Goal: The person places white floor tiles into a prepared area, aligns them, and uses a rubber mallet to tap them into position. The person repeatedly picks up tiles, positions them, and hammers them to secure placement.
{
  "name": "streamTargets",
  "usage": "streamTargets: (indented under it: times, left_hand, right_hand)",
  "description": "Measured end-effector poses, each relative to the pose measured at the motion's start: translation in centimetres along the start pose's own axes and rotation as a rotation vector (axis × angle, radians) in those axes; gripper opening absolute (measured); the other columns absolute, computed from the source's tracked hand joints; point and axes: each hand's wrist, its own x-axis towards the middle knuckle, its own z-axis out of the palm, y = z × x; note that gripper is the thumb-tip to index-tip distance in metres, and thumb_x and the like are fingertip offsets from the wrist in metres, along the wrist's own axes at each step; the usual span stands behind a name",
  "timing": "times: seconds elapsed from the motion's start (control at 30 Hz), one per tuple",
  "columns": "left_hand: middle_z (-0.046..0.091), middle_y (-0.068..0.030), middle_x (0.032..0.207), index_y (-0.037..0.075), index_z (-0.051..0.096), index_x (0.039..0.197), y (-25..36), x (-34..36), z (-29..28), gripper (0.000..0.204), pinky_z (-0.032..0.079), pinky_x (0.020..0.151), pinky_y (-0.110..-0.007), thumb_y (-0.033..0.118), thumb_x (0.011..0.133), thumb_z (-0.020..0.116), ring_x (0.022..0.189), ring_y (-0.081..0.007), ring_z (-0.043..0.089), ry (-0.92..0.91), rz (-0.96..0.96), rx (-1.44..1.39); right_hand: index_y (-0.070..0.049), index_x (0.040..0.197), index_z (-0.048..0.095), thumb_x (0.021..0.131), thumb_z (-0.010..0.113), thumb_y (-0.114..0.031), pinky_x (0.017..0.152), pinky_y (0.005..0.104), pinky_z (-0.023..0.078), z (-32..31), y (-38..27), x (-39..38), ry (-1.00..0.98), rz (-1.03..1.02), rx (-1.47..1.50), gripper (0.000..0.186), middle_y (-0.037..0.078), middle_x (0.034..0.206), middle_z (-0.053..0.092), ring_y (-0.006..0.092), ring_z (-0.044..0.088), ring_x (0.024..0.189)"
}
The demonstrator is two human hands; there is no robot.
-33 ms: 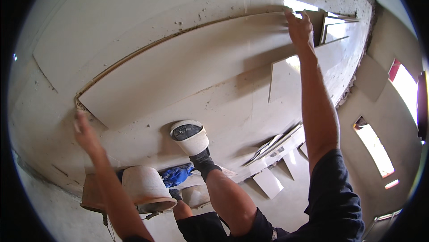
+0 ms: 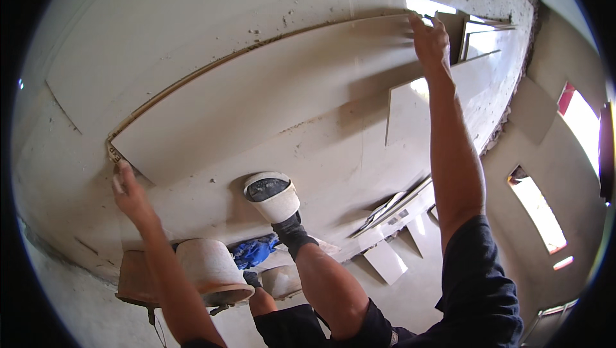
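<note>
A long, pale flat panel (image 2: 269,85) lies before me, curving across the view, with a brown cardboard edge (image 2: 183,81) along its far side. My left hand (image 2: 133,197) is at the panel's near left corner. Its fingers are stretched out and touch the printed end of the cardboard. At the panel's far right end, my right hand (image 2: 431,43) has its thumb and finger closed on something small and dark, too small to name. Between the hands the panel's surface shows plain, and it has a shadow on its right.
A white bucket-like tub (image 2: 279,208), dark inside, sits at my socked foot. Upturned-looking pails (image 2: 204,264) and blue cloth (image 2: 255,252) are near my left. Pale cut pieces (image 2: 404,113) lie beside my right forearm, others (image 2: 385,263) nearer. Rubble (image 2: 523,46) lines the far right edge.
My left hand has moved slightly right and up, onto the cardboard at the panel's left corner. My right hand stays nearly in place at the far end.
</note>
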Motion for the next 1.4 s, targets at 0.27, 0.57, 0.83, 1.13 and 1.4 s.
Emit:
streamTargets:
  times: [0.27, 0.57, 0.83, 1.13, 1.4]
  left_hand:
    - [0.065, -0.0166, 0.107, -0.005, 0.059, 0.116, -0.7, -2.2, 2.3, 0.047, 0.047, 0.086, -0.035, 0.036, 0.093, 0.058, 0.098, -0.0258, 0.061, 0.013, 0.056, -0.204]
    - [0.066, -0.0162, 0.088, -0.006, 0.062, 0.096, -4.3, -5.0, 1.8, 0.036, 0.048, 0.074, -0.036, 0.029, 0.094, 0.055, 0.079, -0.0259, 0.061, 0.122, 0.232, -0.219]
    - [0.061, -0.0101, 0.087, -0.006, 0.061, 0.094, -3.2, -1.5, -3.3, 0.051, 0.045, 0.073, -0.033, 0.045, 0.091, 0.058, 0.079, -0.0182, 0.055, 0.120, -0.135, -0.290]
    - [0.055, -0.0061, 0.070, -0.002, 0.056, 0.080, -6.2, -4.2, -15.6, 0.049, 0.044, 0.062, -0.034, 0.046, 0.092, 0.055, 0.066, -0.0172, 0.051, 0.350, 0.083, -0.214]
    - [0.055, -0.0121, 0.071, -0.003, 0.053, 0.086, -10.9, -18.2, -31.0, 0.047, 0.043, 0.059, -0.036, 0.044, 0.090, 0.056, 0.064, -0.0226, 0.052, 0.207, 0.268, -0.468]
  right_hand:
    - [0.000, 0.096, 0.070, 0.084, 0.063, -0.050, 0.080, 0.0372, 0.049, 3.1, 2.5, -0.6, 0.131, -0.078, -0.174, 0.051, 0.017, 0.091, 0.068, 0.0248, 0.064, 0.090]
    - [-0.007, 0.104, 0.068, 0.092, 0.051, -0.048, 0.076, 0.0397, 0.049, 3.2, 1.9, 0.2, -0.024, -0.139, -0.178, 0.045, 0.013, 0.090, 0.067, 0.0264, 0.063, 0.084]
    - [-0.004, 0.093, 0.070, 0.082, 0.046, -0.073, 0.086, 0.0466, 0.043, 4.2, -4.1, -1.4, -0.057, -0.005, -0.128, 0.074, 0.020, 0.091, 0.066, 0.0320, 0.061, 0.088]
    - [-0.006, 0.131, 0.055, 0.096, 0.039, -0.055, 0.096, 0.0373, 0.041, -3.0, -8.1, -6.9, -0.051, -0.262, 0.205, 0.062, 0.014, 0.126, 0.060, 0.0250, 0.056, 0.112]
    - [-0.004, 0.142, 0.042, 0.095, 0.044, -0.056, 0.106, 0.0367, 0.033, -18.8, -3.7, -23.9, 0.117, -0.083, 0.674, 0.070, 0.015, 0.141, 0.046, 0.0274, 0.043, 0.127]
